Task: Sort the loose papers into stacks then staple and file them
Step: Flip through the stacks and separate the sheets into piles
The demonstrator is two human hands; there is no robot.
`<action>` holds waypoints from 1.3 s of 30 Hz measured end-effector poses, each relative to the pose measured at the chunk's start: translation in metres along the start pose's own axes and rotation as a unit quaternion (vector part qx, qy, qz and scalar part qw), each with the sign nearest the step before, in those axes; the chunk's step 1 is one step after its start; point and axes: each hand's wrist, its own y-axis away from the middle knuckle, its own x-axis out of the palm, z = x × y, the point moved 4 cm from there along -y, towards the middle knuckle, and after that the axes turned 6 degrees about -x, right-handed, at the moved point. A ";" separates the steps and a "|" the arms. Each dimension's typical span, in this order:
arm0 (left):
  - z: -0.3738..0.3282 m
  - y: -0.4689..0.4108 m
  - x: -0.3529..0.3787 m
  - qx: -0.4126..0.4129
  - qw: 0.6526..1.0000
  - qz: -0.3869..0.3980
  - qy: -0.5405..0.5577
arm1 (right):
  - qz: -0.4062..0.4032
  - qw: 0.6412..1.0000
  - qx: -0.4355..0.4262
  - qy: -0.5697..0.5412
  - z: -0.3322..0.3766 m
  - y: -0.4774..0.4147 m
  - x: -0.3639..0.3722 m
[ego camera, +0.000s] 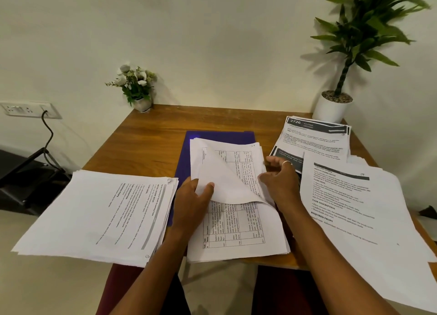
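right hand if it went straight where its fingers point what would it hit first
Probably the right edge of the middle paper stack, just ahead of the right hand; depth is unclear.

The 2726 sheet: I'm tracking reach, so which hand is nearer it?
Right. The right hand is beside the 2726 sheet, at its near left corner; the left hand pinches the curled page on the middle stack, farther off.

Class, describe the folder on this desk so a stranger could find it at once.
Start at the wooden desk. In its middle lies a paper stack printed with tables; the folder lies flat beneath it, showing at the far edge. It is the only dark blue thing there.
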 end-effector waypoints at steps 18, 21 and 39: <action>-0.001 0.000 0.000 -0.007 1.000 -0.007 -0.003 | -0.014 0.993 -0.046 0.105 -0.005 -0.004 0.000; -0.002 0.001 -0.001 -0.011 1.000 -0.005 -0.007 | -0.028 0.991 -0.059 0.114 -0.003 0.001 0.003; -0.002 0.001 -0.001 -0.002 1.000 -0.006 0.000 | 0.004 1.000 0.000 0.001 -0.003 -0.006 -0.002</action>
